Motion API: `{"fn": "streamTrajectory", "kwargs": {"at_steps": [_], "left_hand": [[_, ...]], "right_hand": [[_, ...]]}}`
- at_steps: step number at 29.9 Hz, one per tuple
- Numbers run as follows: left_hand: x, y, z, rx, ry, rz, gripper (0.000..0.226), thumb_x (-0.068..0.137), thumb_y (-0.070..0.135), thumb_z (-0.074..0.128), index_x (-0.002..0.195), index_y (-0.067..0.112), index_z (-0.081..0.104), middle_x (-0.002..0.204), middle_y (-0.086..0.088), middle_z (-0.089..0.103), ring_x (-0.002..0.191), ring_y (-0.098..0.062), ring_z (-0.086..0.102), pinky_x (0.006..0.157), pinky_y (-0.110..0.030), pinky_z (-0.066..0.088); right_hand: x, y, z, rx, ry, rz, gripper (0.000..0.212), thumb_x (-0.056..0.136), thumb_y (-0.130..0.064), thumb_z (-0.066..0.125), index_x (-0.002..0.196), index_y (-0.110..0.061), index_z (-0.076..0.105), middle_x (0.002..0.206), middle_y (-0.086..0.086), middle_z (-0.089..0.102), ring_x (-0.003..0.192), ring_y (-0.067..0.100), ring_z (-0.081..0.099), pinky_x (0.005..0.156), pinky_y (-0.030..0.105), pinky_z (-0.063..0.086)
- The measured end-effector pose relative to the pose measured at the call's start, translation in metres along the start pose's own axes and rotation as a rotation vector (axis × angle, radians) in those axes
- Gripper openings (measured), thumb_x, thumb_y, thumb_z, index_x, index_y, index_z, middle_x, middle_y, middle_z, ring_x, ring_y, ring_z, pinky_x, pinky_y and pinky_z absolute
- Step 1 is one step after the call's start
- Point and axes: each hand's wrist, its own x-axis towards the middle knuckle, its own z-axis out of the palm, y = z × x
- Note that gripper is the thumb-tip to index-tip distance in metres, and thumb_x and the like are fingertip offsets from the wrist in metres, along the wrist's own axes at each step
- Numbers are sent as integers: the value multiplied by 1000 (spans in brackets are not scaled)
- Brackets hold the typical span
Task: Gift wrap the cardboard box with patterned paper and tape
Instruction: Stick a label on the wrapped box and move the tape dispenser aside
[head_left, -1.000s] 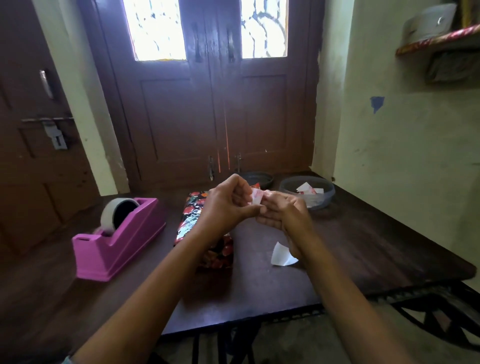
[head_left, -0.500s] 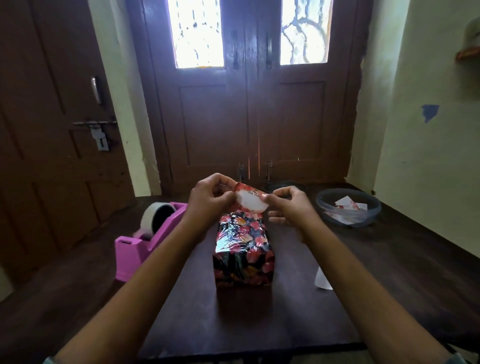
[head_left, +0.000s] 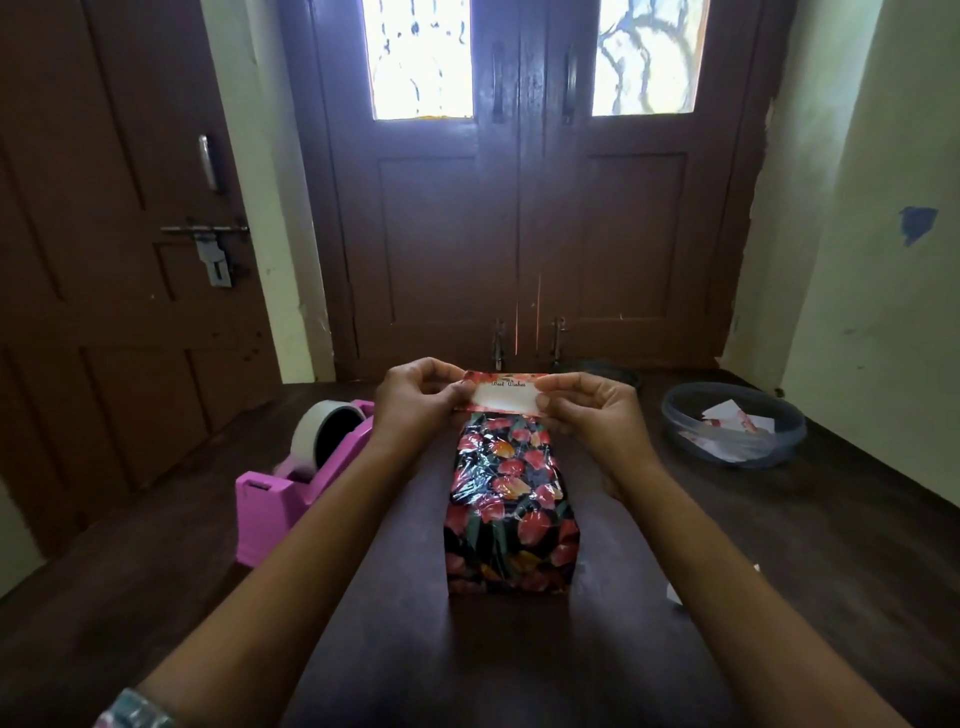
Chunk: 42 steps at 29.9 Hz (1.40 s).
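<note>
Pink tape dispenser (head_left: 291, 483) sits left on the counter (head_left: 519, 665). Fingers of the left hand (head_left: 415, 410) pinch one end of the label (head_left: 504, 402), now spread flat above the far end of the wrapped box (head_left: 511, 509) mid-counter, no longer bunched; the right hand (head_left: 592, 415) pinches the other end. Wrapping looks done; sticking remains.

A clear plastic bowl (head_left: 727, 458) of paper scraps (head_left: 737, 418) sits on the dark surface (head_left: 831, 545) before brown double doors (head_left: 441, 234) with 2 glass panes (head_left: 421, 57).

Bare forearms; silvery-teal band (head_left: 136, 711) on left wrist
</note>
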Motion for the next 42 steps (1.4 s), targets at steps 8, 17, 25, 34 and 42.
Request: {"fn": "streamTrajectory", "kwargs": {"at_steps": [8,17,25,34,42], "left_hand": [[28,-6,8,256,71,-66,12,77,15,76,72,17,66,76,-1,66,69,-9,61,56,-18,51],[43,-27,17,231,15,-235,11,75,7,75,78,5,65,77,-6,65,59,-9,61,43,-11,47],[53,-31,23,377,3,-226,16,77,10,75,69,14,61,70,0,63,59,-7,60,50,-17,47],[59,-35,23,480,-2,-167,22,71,10,79,61,19,61,77,-2,67,84,-18,66,82,-38,56],[63,-37,23,556,-38,-144,17,72,12,79,66,18,64,81,-1,66,82,-13,62,78,-30,53]], "right_hand": [[34,8,1,-262,8,111,20,80,4,65,100,6,66,87,12,65,73,13,62,67,22,55],[58,33,1,-549,42,177,14,79,2,68,92,0,71,96,16,69,73,14,63,67,21,55],[68,37,8,-862,52,39,13,80,-3,66,90,-5,73,97,10,71,91,16,64,77,27,53],[74,38,19,-1069,48,32,13,81,-3,65,91,-8,73,97,10,70,91,20,64,73,27,52],[81,40,17,-1092,18,123,10,79,-7,69,88,-9,73,98,9,70,93,21,63,78,31,53]]}}
